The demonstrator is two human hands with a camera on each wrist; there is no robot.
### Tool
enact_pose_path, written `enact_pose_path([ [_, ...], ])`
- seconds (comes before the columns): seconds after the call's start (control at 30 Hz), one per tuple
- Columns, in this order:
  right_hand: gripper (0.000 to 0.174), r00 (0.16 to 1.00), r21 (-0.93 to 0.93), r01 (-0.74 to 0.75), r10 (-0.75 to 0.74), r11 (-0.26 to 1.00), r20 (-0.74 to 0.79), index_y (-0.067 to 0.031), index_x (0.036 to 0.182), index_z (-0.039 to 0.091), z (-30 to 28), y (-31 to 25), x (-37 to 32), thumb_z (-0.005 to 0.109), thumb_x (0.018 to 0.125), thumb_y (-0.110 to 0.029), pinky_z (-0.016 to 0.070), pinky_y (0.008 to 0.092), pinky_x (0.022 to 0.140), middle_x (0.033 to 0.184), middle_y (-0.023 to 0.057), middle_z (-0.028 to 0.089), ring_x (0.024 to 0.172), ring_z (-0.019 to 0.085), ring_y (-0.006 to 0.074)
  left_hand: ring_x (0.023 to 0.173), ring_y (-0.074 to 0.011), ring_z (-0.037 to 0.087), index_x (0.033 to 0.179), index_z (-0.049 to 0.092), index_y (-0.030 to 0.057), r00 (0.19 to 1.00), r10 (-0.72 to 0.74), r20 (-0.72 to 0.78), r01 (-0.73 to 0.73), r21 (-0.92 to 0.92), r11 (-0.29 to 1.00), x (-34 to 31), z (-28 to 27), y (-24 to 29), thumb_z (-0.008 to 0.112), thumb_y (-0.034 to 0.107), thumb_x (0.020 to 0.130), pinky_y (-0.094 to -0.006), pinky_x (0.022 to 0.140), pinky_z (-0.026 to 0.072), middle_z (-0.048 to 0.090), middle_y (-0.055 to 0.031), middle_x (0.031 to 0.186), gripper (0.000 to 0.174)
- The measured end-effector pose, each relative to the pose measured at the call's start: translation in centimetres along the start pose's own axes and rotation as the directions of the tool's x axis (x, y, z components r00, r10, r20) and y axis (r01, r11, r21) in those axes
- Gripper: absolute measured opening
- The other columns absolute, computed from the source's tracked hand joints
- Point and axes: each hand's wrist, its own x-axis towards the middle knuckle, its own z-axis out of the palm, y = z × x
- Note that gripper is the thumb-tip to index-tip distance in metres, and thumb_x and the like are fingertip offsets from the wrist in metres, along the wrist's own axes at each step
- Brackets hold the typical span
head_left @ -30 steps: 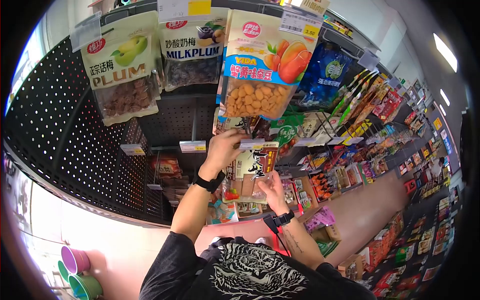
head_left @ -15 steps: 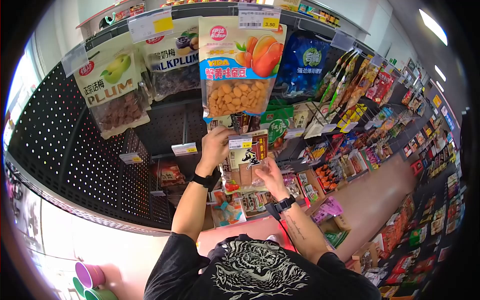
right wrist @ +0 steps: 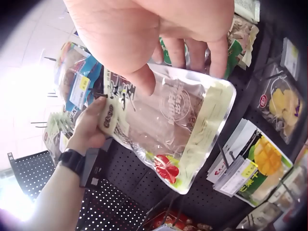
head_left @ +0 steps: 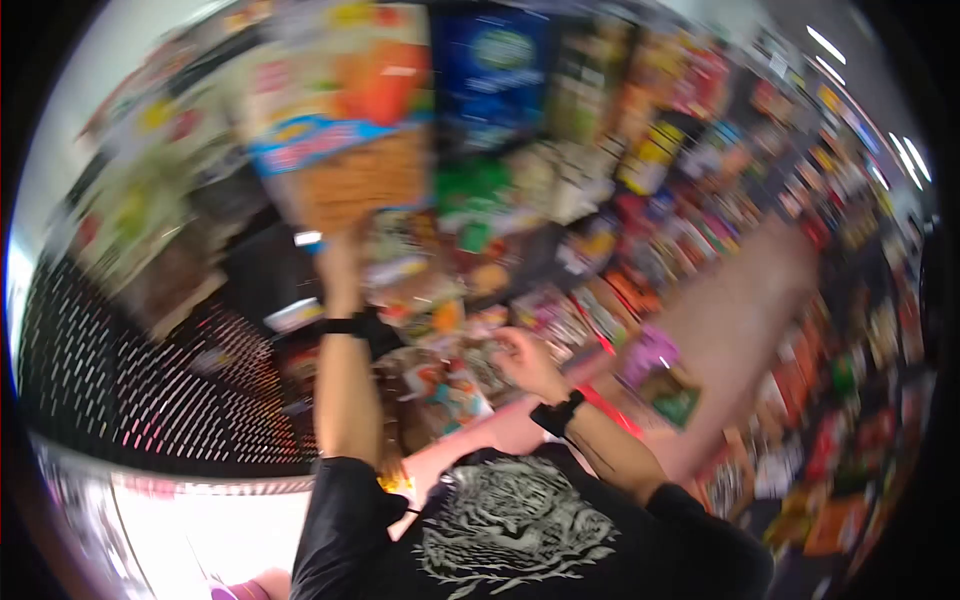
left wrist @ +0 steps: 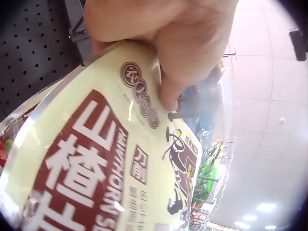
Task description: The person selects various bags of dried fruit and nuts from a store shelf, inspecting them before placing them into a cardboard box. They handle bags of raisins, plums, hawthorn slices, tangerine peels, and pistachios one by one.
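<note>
My left hand (left wrist: 166,91) pinches the top edge of a cream and brown hawthorn snack packet (left wrist: 96,159), thumb on its front. In the right wrist view the same left hand (right wrist: 98,120) holds the packet (right wrist: 168,130) up in front of the pegboard; its clear lower window shows brown slices. My right hand (right wrist: 183,67) hovers in front of the packet's lower end with relaxed fingers, holding nothing. The head view is badly blurred: the left hand (head_left: 338,262) is raised at the rack, and the right hand (head_left: 515,352) is lower, near my chest.
A black pegboard (head_left: 120,370) fills the left side. Hanging snack bags (head_left: 350,110) crowd the rack above and to the right. A mango packet (right wrist: 264,159) and price tags hang just below the held packet. A pink aisle floor (head_left: 740,290) runs off to the right.
The head view has swung and blurred. My right hand has come off the packet's lower part and dropped. The left hand still holds the packet's top.
</note>
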Motion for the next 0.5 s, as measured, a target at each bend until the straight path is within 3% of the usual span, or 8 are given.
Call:
enact_pose_path([
  [0.03,0.035,0.995,0.089,-0.058,0.050,0.994,0.089,-0.0015,0.115,0.055,-0.9,1.3,-2.5,0.065,0.084,-0.013,0.0504,0.0325,0.081,0.105,0.0112,0.065,0.093,0.063,0.0231,0.071,-0.0266,0.064,0.096,0.070,0.0093,0.962,-0.185,0.203,0.071,0.466,0.882,1.7,0.6,-2.0,0.055,0.032,0.088,-0.0404,0.063,0.0486,0.068,-0.0130,0.080,0.028],
  [0.07,0.030,0.983,0.179,-0.121,0.092,0.976,0.161,-0.0023,0.112,0.058,-1.6,3.2,-4.4,0.064,0.084,-0.010,0.0520,0.0297,0.078,0.101,0.0089,0.067,0.086,0.065,0.0169,0.061,-0.0259,0.061,0.088,0.070,0.0067,0.994,0.078,0.083,-0.093,0.193,0.977,1.6,1.7,-3.2,0.057,0.030,0.088,-0.0412,0.055,0.0454,0.066,-0.0142,0.073,0.027],
  [0.1,0.029,0.970,0.089,-0.174,0.155,0.981,0.186,-0.0029,0.111,0.059,-2.9,5.2,-6.5,0.064,0.084,-0.012,0.0518,0.0302,0.077,0.099,0.0094,0.067,0.085,0.065,0.0172,0.080,-0.0167,0.065,0.097,0.069,0.0063,0.996,-0.039,0.075,0.067,-0.421,0.905,2.4,3.9,-6.2,0.059,0.007,0.083,-0.0310,0.068,0.0516,0.070,-0.0085,0.092,0.017],
  [0.2,0.028,0.926,-0.085,-0.356,0.363,0.931,0.101,-0.0041,0.110,0.060,-6.8,11.8,-15.6,0.063,0.084,-0.016,0.0511,0.0323,0.076,0.096,0.0107,0.067,0.084,0.065,0.0191,0.078,-0.0193,0.063,0.092,0.066,0.0000,0.982,0.146,0.117,-0.116,-0.234,0.965,0.5,2.6,-1.3,0.057,0.015,0.088,-0.0320,0.069,0.0499,0.069,-0.0115,0.089,0.018],
  [0.3,0.025,0.892,-0.173,-0.449,0.430,0.877,-0.139,-0.0045,0.104,0.064,-8.7,21.2,-24.7,0.062,0.084,-0.020,0.0501,0.0358,0.074,0.090,0.0114,0.068,0.081,0.065,0.0238,0.089,-0.0274,0.062,0.103,0.062,-0.0040,0.934,0.320,-0.156,-0.294,0.170,0.941,-2.3,2.1,2.2,0.058,0.009,0.087,-0.0370,0.082,0.0476,0.064,-0.0171,0.103,0.021],
  [0.37,0.024,0.744,0.162,-0.565,0.585,0.809,-0.323,-0.0049,0.101,0.066,-13.3,16.5,-26.4,0.063,0.081,-0.017,0.0518,0.0337,0.074,0.086,0.0119,0.069,0.079,0.067,0.0210,0.093,-0.0299,0.061,0.106,0.061,-0.0034,0.913,0.358,-0.196,-0.233,0.471,0.851,-5.5,1.4,3.2,0.060,0.007,0.085,-0.0383,0.085,0.0479,0.062,-0.0186,0.106,0.023],
  [0.4,0.024,0.612,0.023,-0.755,0.717,0.655,-0.335,-0.0059,0.100,0.067,-13.4,21.5,-30.0,0.064,0.079,-0.016,0.0524,0.0335,0.075,0.087,0.0121,0.069,0.081,0.068,0.0213,0.092,-0.0297,0.061,0.106,0.062,-0.0015,0.936,0.309,-0.167,-0.145,0.620,0.771,-8.1,1.3,3.1,0.060,0.006,0.085,-0.0378,0.084,0.0490,0.062,-0.0181,0.103,0.023],
  [0.5,0.025,0.499,-0.116,-0.853,0.730,0.509,-0.467,-0.0076,0.101,0.067,-17.4,25.6,-33.9,0.062,0.079,-0.018,0.0530,0.0363,0.077,0.090,0.0154,0.068,0.083,0.067,0.0282,0.087,-0.0279,0.060,0.101,0.061,-0.0027,0.978,0.057,0.203,-0.092,0.168,0.982,-16.5,2.6,3.5,0.055,0.005,0.086,-0.0366,0.080,0.0485,0.062,-0.0154,0.096,0.018],
])
